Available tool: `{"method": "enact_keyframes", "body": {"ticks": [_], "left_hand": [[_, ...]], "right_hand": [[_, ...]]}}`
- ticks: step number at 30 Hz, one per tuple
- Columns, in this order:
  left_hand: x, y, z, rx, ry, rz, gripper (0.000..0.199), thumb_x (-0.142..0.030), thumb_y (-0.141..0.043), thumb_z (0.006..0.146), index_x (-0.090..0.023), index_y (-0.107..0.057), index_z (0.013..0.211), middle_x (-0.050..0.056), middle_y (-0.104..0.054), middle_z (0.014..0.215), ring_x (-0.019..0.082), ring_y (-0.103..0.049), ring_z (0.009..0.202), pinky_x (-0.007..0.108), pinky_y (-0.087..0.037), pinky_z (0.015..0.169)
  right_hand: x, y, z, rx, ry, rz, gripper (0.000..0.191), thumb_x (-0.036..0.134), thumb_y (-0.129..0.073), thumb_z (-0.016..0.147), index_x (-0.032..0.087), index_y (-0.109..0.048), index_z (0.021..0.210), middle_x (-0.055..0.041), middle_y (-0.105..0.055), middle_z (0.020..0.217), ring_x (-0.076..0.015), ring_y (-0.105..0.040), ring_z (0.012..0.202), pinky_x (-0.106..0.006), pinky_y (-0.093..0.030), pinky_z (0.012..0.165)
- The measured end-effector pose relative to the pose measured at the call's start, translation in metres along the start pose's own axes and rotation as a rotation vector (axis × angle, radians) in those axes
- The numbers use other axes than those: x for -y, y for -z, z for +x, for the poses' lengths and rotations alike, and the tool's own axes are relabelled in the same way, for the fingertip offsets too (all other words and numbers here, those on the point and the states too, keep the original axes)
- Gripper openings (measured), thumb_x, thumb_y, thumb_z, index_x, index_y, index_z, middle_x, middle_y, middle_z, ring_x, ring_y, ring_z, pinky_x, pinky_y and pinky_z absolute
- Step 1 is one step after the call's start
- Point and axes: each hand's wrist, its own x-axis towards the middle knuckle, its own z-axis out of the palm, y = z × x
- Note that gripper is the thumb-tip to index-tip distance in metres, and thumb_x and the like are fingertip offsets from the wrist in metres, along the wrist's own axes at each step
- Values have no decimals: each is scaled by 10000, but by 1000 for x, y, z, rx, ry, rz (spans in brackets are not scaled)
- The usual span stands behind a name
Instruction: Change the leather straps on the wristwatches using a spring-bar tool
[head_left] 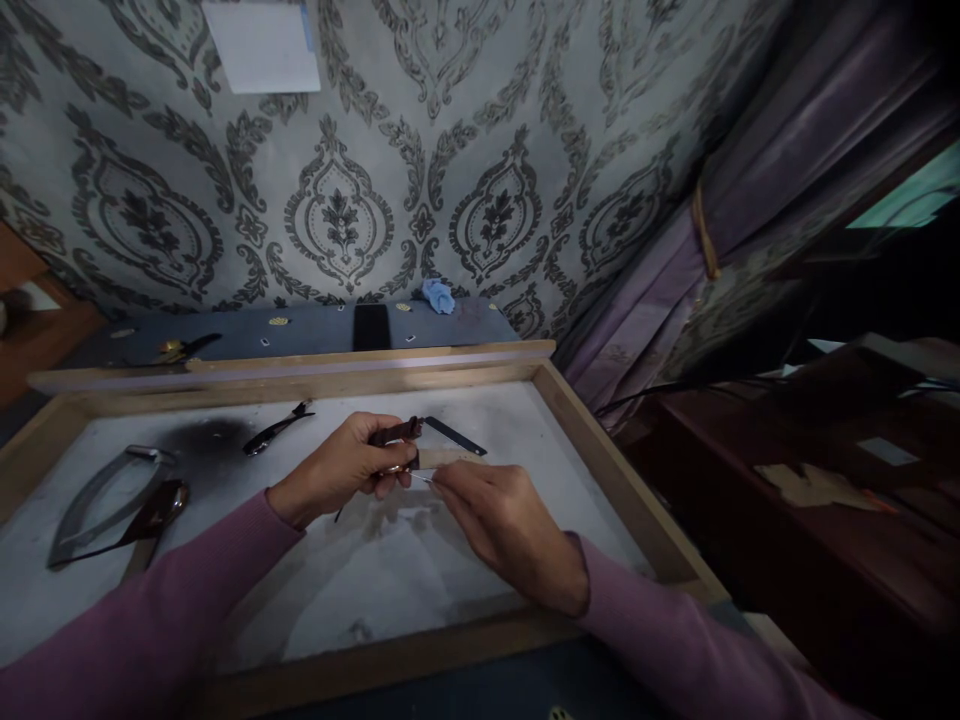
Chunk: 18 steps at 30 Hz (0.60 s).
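Observation:
My left hand is closed around a wristwatch with a gold-toned case, mostly covered by the fingers. Its dark brown strap curls up above the thumb, and a beige strap piece stretches toward my right hand. In my right hand, a thin metal tool is pinched, its tip at the edge of the watch; its exact kind cannot be made out. A narrow black strip, like a strap piece, shows just beyond the hands.
A wooden-rimmed tray with a white bottom lies below my hands. At its left are a grey curved band, a brown-strapped watch and a black strap-like item. Behind its rim are a phone and blue crumpled cloth.

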Motion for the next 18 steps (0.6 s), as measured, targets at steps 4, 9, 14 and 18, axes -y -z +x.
{"method": "enact_keyframes", "body": {"ticks": [4,9,14,18], "left_hand": [[1,0,1,6,6,-5,222,-291,-711,667,-143,-555,717,-21,-604,522,43,-409,343,174,-175,355],[3,1,0,15,2,-6,205,-294,-691,691,-142,-555,717,-19,-603,519,43,-405,343,179,-174,354],[3,3,1,23,5,0,186,-280,-678,708,-143,-552,711,-18,-606,523,39,-408,344,179,-175,354],[3,3,2,24,11,3,186,-274,-681,707,-143,-549,715,-15,-614,530,37,-406,335,180,-169,354]], "right_hand": [[0,1,0,-9,21,-2,274,168,-381,968,166,-561,762,-34,-606,658,-133,-558,577,-238,-382,552],[-2,1,0,-20,37,-13,291,162,-376,972,163,-562,749,-29,-597,649,-129,-553,583,-234,-389,553],[-3,0,-1,-38,42,-18,299,188,-372,976,156,-573,757,-32,-594,639,-132,-538,569,-244,-381,533],[-4,0,-1,-34,34,-26,301,178,-376,971,151,-564,738,-33,-579,630,-134,-534,565,-249,-377,533]]}}
